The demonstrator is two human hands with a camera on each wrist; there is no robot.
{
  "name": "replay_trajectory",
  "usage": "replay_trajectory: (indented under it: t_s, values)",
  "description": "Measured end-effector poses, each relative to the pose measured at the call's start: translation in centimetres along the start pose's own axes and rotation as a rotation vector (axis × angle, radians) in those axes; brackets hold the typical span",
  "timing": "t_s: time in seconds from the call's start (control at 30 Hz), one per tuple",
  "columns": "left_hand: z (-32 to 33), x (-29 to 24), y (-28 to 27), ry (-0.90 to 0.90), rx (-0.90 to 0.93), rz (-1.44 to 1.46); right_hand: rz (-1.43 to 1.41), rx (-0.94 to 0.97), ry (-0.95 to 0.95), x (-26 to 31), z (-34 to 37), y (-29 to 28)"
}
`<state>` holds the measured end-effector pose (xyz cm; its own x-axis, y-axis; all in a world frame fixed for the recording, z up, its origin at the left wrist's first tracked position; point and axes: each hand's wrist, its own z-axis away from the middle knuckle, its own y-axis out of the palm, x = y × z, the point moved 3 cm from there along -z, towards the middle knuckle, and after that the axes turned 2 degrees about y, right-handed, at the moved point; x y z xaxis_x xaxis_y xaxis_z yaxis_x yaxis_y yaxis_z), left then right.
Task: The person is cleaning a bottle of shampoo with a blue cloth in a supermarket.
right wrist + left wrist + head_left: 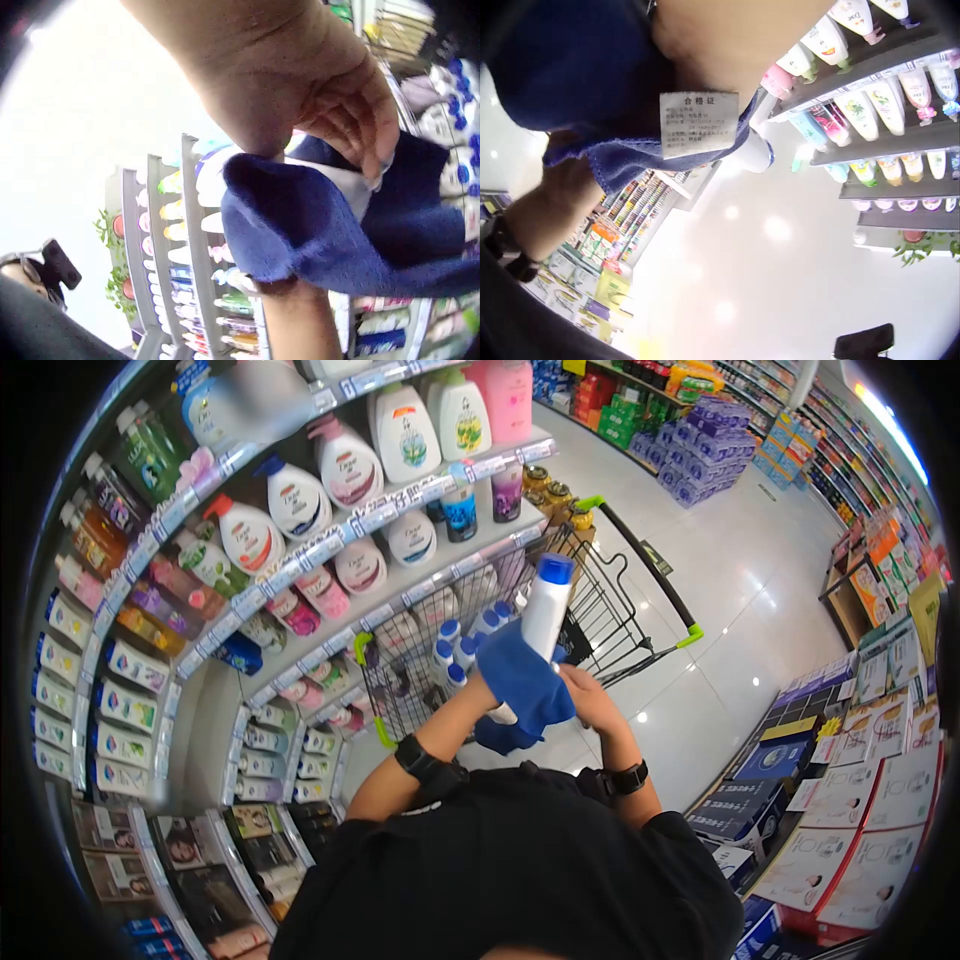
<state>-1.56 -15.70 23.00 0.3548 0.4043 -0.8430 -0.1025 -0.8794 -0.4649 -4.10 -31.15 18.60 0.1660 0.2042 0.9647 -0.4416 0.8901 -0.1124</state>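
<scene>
A white bottle (543, 618) with a blue cap tilts upward in front of the body, its lower part wrapped in a dark blue cloth (525, 685). My left hand (479, 697) holds the wrapped bottle from below, its fingers mostly hidden by the fabric. On the other side my right hand (592, 705), its fingers curled, pinches the cloth against the bottle. In the left wrist view, a white printed label (699, 124) hangs from the cloth. The right wrist view shows the right fingertips (373, 176) right at the bottle's white side, with the cloth's folded edge below the thumb.
A wire shopping cart (640, 560) with green-and-black handle stands just ahead. Beside it, several white bottles with blue caps (455, 675) stand together. Shelves of pump bottles (300, 500) line the left; stacked boxes (830, 810) line the right. Shiny floor (720, 600) lies between.
</scene>
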Motion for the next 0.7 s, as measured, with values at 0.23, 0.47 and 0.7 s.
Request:
replay_trajectory:
  t_s: [0.23,0.47,0.7]
  values:
    - [2.7,9.6,10.1,-0.425,0.631,0.641,-0.358,-0.241,-0.252,-1.9,2.1,-6.8]
    - [9.4,13.4,13.5,-0.927,0.580,1.082,-0.889,-0.184,-0.030,-8.8,1.6,-8.1]
    - [11.7,17.9,11.9,-1.155,0.333,1.325,-0.994,-0.474,-0.011,-10.5,-1.4,-8.9]
